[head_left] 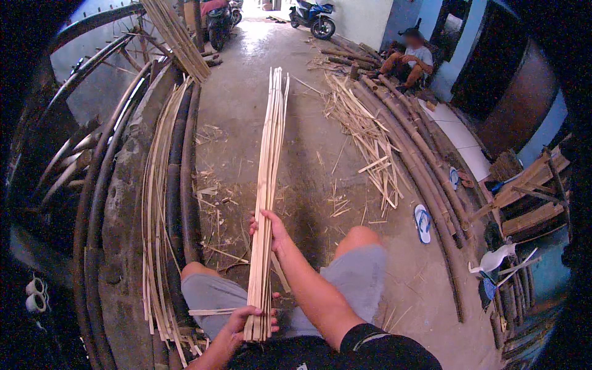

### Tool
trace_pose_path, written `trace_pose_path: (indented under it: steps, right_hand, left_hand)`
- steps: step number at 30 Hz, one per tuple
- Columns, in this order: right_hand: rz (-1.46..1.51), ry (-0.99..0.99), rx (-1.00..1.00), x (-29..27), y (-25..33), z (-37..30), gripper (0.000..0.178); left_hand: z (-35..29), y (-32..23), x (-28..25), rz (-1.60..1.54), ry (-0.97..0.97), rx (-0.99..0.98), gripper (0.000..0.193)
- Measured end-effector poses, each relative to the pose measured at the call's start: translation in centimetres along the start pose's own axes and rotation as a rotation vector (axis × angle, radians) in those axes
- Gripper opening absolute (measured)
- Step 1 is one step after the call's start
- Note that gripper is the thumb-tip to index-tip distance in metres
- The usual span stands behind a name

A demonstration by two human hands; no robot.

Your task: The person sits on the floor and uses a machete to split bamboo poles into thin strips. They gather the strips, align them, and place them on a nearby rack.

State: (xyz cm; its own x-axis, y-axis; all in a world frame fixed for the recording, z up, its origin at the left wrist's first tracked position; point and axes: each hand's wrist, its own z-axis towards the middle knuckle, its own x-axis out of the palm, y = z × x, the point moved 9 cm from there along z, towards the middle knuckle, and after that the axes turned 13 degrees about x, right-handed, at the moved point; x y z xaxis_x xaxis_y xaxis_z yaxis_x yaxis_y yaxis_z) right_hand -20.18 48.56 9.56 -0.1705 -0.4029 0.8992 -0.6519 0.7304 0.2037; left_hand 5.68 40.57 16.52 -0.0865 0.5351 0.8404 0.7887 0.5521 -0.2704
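Note:
A long bundle of pale bamboo strips [264, 185] stretches away from my lap, its far ends fanning slightly apart. My right hand [275, 233] is wrapped round the bundle near its middle, with fingertips showing on the left side. Close to the near end, my left hand [237, 324] is closed about the strips, the thumb on top and some fingers behind. The near ends lie almost even with each other. One loose strip [213, 312] sticks out to the left beside my left hand, over my thigh.
Split strips [161, 203] and dark bamboo poles [191, 166] run along my left. On the right lie a heap of strips [370, 142], long poles [425, 166] and a flip-flop [422, 224]. A person [412, 58] sits at the far right; a motorbike [313, 18] stands beyond.

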Motion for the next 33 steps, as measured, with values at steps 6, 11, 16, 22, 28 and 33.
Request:
trace_pose_path:
  steps: [6, 11, 16, 22, 28, 33]
  right_hand:
    - [0.002, -0.041, 0.04, -3.1, -1.2, 1.1, 0.036]
    - [-0.084, 0.079, -0.017, -2.3, -0.6, 2.2, 0.046]
    - [-0.252, -0.338, 0.211, -6.9, 0.3, 3.0, 0.044]
    - [-1.329, -1.242, -0.4, -7.8, 10.4, -0.8, 0.089]
    - [-1.383, -1.013, -0.249, -7.1, 7.8, 0.8, 0.065]
    - [-1.43, -1.171, -0.347, -5.0, 8.4, -1.3, 0.056]
  left_hand:
    - [0.0, 1.7, -0.7, -0.274, 0.207, -0.01, 0.065]
    - [0.6, 1.2, -3.8, 0.023, -0.127, 0.02, 0.058]
    - [3.9, -0.8, -4.0, -0.022, -0.088, 0.158, 0.056]
    - [4.7, 3.3, -6.1, 0.031, -0.203, -0.036, 0.048]
    - [4.7, 2.8, -6.5, 0.231, -0.199, -0.016, 0.042]
    - [5.0, 3.0, -6.6, 0.355, -0.27, 0.02, 0.036]
